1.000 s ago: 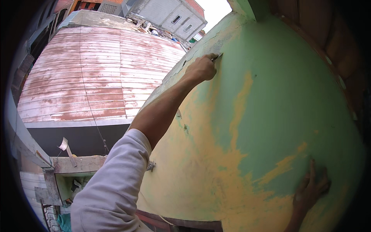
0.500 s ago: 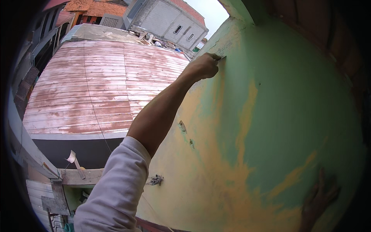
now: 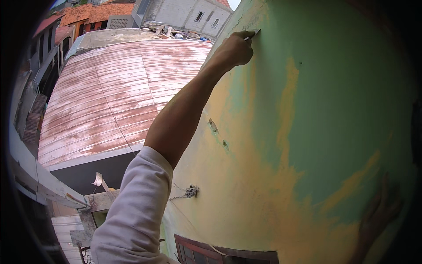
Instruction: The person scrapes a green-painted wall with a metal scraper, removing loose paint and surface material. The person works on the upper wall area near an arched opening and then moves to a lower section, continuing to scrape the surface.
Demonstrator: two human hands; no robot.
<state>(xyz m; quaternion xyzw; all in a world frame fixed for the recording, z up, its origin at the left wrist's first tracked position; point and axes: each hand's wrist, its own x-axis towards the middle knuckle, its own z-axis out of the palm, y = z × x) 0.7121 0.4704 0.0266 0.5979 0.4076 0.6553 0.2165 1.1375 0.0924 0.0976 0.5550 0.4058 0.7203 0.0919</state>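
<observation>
With my left arm in its pale sleeve stretched up and forward, my left hand [image 3: 237, 49] is closed around a small scraper [image 3: 257, 31]. The scraper's thin blade is at the painted wall [image 3: 343, 110], near its upper left edge; most of the handle is hidden in my fist. Green paint covers much of this wall, with yellow-orange streaks and patches across its left and lower parts. At the lower right, in shadow, my right hand [image 3: 380, 209] rests against the green surface, fingers spread and holding nothing.
The wall has chipped holes [image 3: 213, 126] and, lower, a bundle of wires [image 3: 191, 192]. Below is a reddish-brown window frame [image 3: 259, 256]. Left of the wall lies a rusty corrugated roof [image 3: 110, 101] at a lower level, with a grey building [image 3: 184, 15] beyond.
The whole view has shifted, bringing the window frame in at the bottom. My left hand with the scraper is a little farther up the wall; my right hand stays against it.
</observation>
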